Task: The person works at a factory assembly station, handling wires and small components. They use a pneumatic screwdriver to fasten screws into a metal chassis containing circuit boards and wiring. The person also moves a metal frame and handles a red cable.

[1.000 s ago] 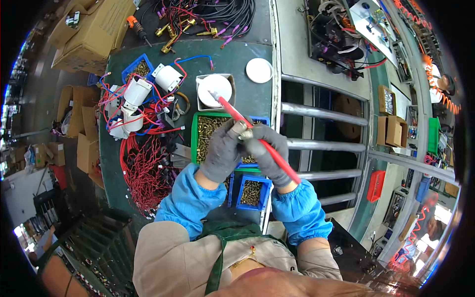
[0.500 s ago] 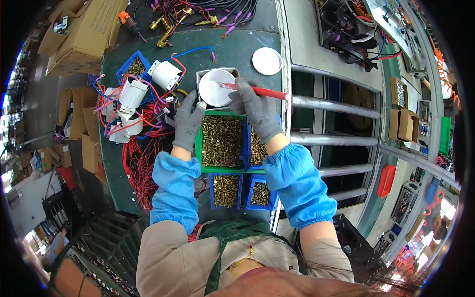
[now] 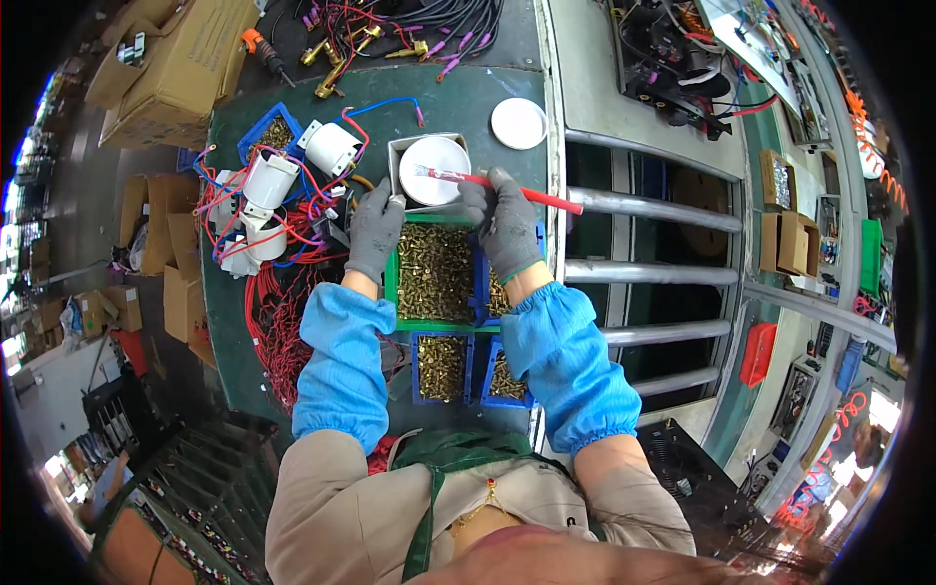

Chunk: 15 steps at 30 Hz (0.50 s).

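Note:
My right hand (image 3: 507, 226), in a grey glove, holds a red-handled brush (image 3: 526, 193) whose tip reaches into a white round pot (image 3: 433, 170) set in a small grey box. My left hand (image 3: 374, 227), also grey-gloved, rests at that box's near left corner, fingers curled against its edge. Both hands hover over a green tray (image 3: 434, 322) full of small brass parts. Blue sleeves cover both forearms.
Two blue bins (image 3: 443, 369) of brass parts sit nearer me. White cylinders with red and blue wires (image 3: 270, 181) lie left. A white lid (image 3: 518, 123) lies behind. Metal rollers (image 3: 653, 210) run right. Cardboard boxes (image 3: 175, 58) stand far left.
Both hands moved away from my body, from the green tray up to the white pot. The brush swung from slanting to nearly level, its tip now in the pot.

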Motion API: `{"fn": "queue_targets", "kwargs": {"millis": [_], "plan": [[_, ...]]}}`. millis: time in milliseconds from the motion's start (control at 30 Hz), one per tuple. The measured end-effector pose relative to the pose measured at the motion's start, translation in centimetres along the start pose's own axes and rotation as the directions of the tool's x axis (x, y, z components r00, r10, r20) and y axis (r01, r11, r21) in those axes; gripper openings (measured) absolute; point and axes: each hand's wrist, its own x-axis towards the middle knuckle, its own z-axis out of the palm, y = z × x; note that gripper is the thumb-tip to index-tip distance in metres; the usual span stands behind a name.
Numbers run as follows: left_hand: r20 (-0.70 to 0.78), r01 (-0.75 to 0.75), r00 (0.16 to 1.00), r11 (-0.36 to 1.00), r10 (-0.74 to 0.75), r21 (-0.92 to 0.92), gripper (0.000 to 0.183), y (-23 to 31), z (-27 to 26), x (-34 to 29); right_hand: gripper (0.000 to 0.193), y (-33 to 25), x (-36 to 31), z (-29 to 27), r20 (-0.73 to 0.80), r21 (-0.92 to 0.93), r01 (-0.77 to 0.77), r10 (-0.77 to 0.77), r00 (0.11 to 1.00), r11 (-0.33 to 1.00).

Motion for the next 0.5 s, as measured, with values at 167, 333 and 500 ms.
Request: {"fn": "queue_targets", "kwargs": {"millis": [167, 333, 500], "plan": [[0.073, 0.112, 0.992, 0.985, -0.104, -0.127, 0.042, 2.4, -0.7, -0.7, 0.025, 0.5, -1.3, -3.0, 0.052, 0.24, -0.054, 0.043, 0.998, 0.969], [-0.192, -0.114, 0.978, 0.984, 0.086, -0.139, 0.035, -1.4, -0.3, -1.9, 0.022, -1.6, -5.2, -3.5, 0.093, 0.35, -0.087, 0.058, 0.994, 0.933], [-0.288, -0.086, 0.948, 0.762, -0.136, -0.642, 0.031, 4.3, -0.3, -8.2, 0.022, -9.7, -9.7, -3.5, 0.342, 0.167, 0.047, -0.103, 0.934, 0.985]]}}
